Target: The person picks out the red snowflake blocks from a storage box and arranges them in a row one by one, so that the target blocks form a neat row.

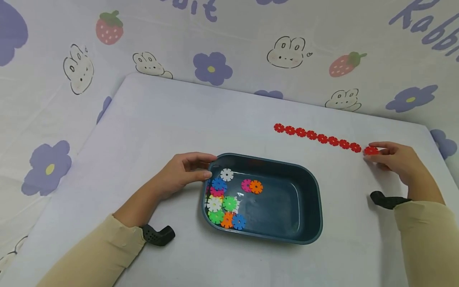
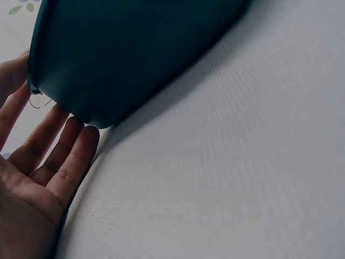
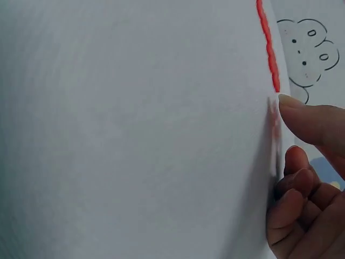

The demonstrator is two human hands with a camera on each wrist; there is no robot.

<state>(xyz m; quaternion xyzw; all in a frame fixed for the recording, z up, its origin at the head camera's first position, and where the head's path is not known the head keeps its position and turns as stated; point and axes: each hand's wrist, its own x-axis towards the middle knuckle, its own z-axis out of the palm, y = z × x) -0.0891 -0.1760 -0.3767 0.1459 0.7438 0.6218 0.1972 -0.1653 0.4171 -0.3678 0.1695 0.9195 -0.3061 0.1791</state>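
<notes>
My left hand (image 1: 175,171) holds the left end of a dark blue plastic basin (image 1: 299,201), thumb and index finger at its rim. In the left wrist view, other fingertips touch the basin's (image 2: 124,59) outer wall. Several notched snowflake discs in white, blue, green, orange and pink lie in the basin, mostly at its left end. At the far right, my right hand (image 1: 399,159) pinches a red snowflake disc (image 1: 371,150) between thumb and fingers. Just left of it runs a line of red snowflake discs (image 1: 322,138). In the right wrist view, the right thumb (image 3: 310,121) partly hides the pinched disc.
The white tabletop (image 1: 172,119) carries the basin and the red line. Behind it hangs a printed cloth (image 1: 244,44) with rabbits, strawberries and purple flowers. A black wrist mount (image 1: 157,235) sticks out by the left sleeve, another mount (image 1: 389,200) by the right.
</notes>
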